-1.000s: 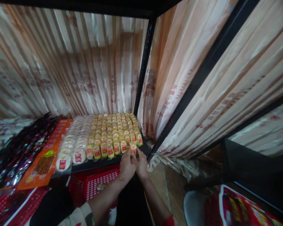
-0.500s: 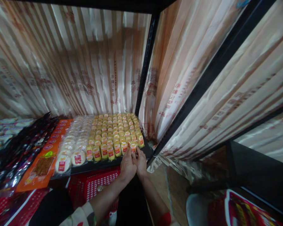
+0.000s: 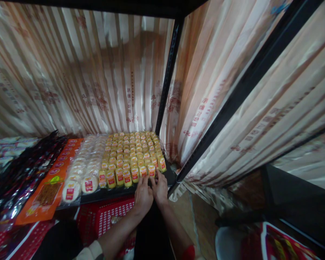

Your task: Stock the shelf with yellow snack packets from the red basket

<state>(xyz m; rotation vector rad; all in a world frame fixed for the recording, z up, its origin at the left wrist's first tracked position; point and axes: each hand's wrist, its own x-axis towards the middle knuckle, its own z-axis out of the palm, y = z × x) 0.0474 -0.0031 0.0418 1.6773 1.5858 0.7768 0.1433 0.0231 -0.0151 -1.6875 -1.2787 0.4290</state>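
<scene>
Rows of small yellow packaged cakes (image 3: 127,177) with red and white labels stand close together on the black shelf (image 3: 111,194). My left hand (image 3: 144,196) reaches up to the front row, fingers stretched out, their tips at the lower edge of the cakes near the right end. Beside it, my right hand (image 3: 160,189) has its fingers extended and apart, touching the foot and right side of a front-row cake (image 3: 151,170). Neither hand appears to lift a cake. The thumbs are partly hidden.
Left of the cakes lie round white packaged biscuits (image 3: 89,184), an orange snack bag (image 3: 47,195) and dark shiny packets (image 3: 24,166). A red basket (image 3: 113,213) is below the shelf. Black posts (image 3: 169,76) and pleated curtains (image 3: 119,72) stand behind and to the right.
My two hands have drawn apart slightly and slid back from the front cakes. My left fingers now sit lower and further left; the front-row cake between them shows more fully.
</scene>
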